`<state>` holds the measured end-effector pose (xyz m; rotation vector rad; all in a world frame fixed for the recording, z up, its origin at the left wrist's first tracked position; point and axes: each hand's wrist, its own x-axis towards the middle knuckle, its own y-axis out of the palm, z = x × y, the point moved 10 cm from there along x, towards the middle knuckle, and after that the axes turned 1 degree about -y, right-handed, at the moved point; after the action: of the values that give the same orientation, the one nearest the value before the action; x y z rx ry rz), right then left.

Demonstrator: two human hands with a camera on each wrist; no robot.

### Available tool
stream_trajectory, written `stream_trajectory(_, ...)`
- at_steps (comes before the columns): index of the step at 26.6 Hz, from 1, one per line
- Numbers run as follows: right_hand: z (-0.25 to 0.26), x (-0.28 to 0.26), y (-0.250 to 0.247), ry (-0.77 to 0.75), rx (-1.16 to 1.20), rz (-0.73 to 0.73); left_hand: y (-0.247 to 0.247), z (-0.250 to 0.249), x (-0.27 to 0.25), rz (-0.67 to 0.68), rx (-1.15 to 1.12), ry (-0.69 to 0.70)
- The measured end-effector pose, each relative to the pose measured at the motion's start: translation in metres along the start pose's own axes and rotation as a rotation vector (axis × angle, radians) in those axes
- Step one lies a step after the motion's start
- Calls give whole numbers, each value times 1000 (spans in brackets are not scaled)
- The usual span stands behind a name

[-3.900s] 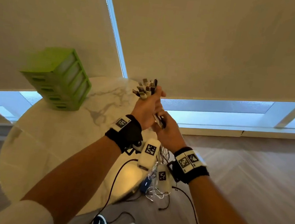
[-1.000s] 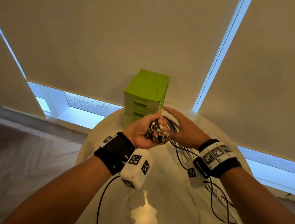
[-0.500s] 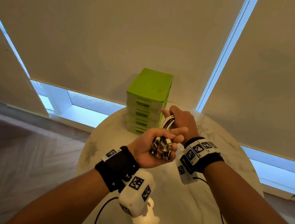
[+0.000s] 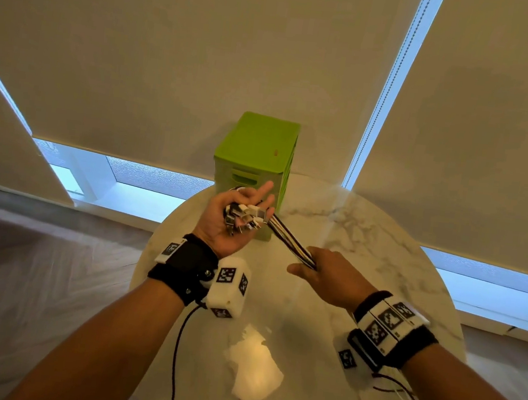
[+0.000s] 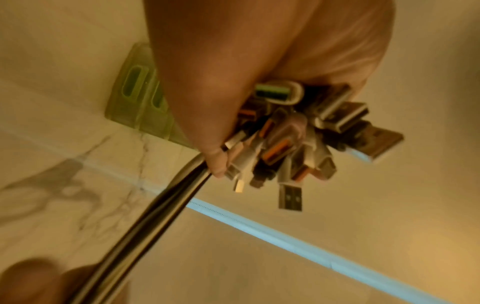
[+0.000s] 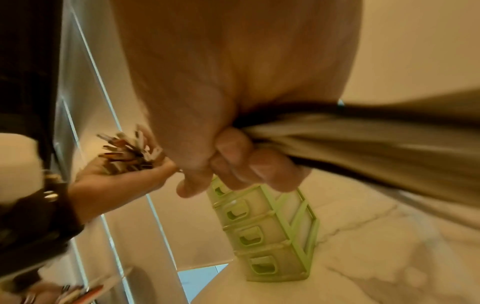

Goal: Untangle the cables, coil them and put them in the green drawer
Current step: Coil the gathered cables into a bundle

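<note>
Two hands engaged | plug ends (image 4: 243,219) clutched in left hand (image 4: 230,225) | cables (image 4: 288,237) gripped by right hand (image 4: 325,281) | tension should be kept even while looped

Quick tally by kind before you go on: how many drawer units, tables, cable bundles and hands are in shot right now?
Green drawer unit: 1
Marble table: 1
Cable bundle: 1, single cables too many and too blurred to count
Hands: 2, left hand holding the plug ends, right hand gripping the bundle further along
Total: 5
</note>
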<state>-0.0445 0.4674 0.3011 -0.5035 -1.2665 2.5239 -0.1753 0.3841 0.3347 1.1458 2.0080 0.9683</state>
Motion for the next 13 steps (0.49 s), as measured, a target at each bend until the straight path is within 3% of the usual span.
stream_trajectory(4,20,-28,-21,-182,-228,-19,-20,4,-1,-123,59,-79)
stream_trajectory(9,71,-41,-47,-465,-328,115,-10,35,-9,-72,372,-334)
stream_trajectory(13,101,-41,-52,-594,-213,196,9,47,-17,-26,604,-427)
